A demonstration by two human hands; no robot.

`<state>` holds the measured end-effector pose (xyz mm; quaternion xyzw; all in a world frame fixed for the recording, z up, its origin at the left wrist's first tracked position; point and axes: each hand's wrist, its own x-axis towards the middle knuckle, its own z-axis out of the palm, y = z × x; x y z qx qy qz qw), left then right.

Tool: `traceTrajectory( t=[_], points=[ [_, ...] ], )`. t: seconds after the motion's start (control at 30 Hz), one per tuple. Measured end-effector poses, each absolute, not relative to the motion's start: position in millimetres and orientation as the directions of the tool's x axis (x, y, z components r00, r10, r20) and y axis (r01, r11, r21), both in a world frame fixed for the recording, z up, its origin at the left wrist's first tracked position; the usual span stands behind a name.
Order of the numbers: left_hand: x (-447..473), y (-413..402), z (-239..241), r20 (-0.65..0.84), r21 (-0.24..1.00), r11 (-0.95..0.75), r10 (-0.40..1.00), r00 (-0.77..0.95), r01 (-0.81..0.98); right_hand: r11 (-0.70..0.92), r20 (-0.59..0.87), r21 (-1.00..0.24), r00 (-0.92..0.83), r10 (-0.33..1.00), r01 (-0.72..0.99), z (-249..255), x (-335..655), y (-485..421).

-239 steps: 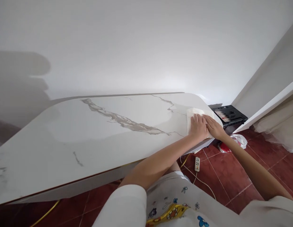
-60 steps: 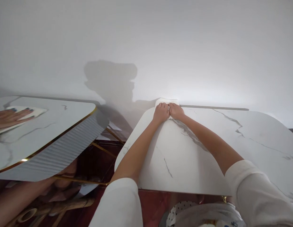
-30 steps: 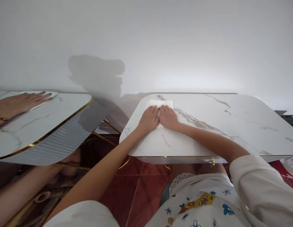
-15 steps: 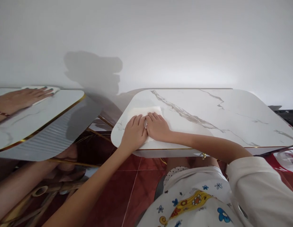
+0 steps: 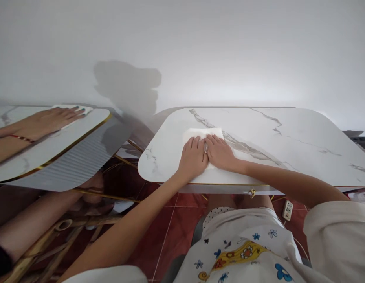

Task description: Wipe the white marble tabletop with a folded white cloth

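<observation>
A white cloth (image 5: 200, 134) lies flat on the white marble-patterned table (image 5: 288, 145), near its left end. My left hand (image 5: 194, 158) and my right hand (image 5: 220, 152) rest side by side on the cloth's near part, palms down, fingers stretched out and pressing it against the tabletop. The far strip of the cloth shows beyond my fingertips.
To the left stands a second marble table (image 5: 67, 153) with a gold rim, where another person's hand (image 5: 52, 120) lies flat on a white cloth. Below are red floor tiles (image 5: 158, 243), gold table legs (image 5: 90, 193) and a power strip (image 5: 287, 209). A white wall runs behind.
Over eight seconds both hands slid the cloth from the table's right end to its left end. In the last half second they pushed it a little right and away from the near edge.
</observation>
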<state>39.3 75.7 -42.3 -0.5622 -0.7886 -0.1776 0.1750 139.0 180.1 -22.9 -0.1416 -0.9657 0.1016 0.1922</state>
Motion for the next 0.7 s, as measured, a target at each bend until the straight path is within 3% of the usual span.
traceTrajectory(
  t=[0.7],
  points=[
    [-91.5,207.6,-43.8,0.55,0.117,0.319,0.768,-0.329,0.941,0.95,0.292,-0.203,-0.912,0.289,0.236,-20.5,5.8,308.6]
  ],
)
